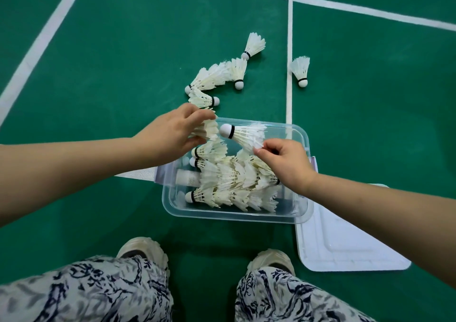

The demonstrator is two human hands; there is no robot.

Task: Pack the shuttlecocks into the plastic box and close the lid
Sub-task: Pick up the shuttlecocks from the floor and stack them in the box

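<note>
A clear plastic box sits on the green court floor, holding several white feather shuttlecocks laid in rows. My right hand pinches the feather edge of one shuttlecock above the box's far side, cork pointing left. My left hand grips another shuttlecock by its feathers at the box's far left corner. Several more shuttlecocks lie in a chain on the floor beyond the box. Two lie apart: one farther back, one to the right.
The box's white lid lies flat on the floor at the box's right, under my right forearm. White court lines cross the floor. My shoes and patterned trouser legs are just below the box.
</note>
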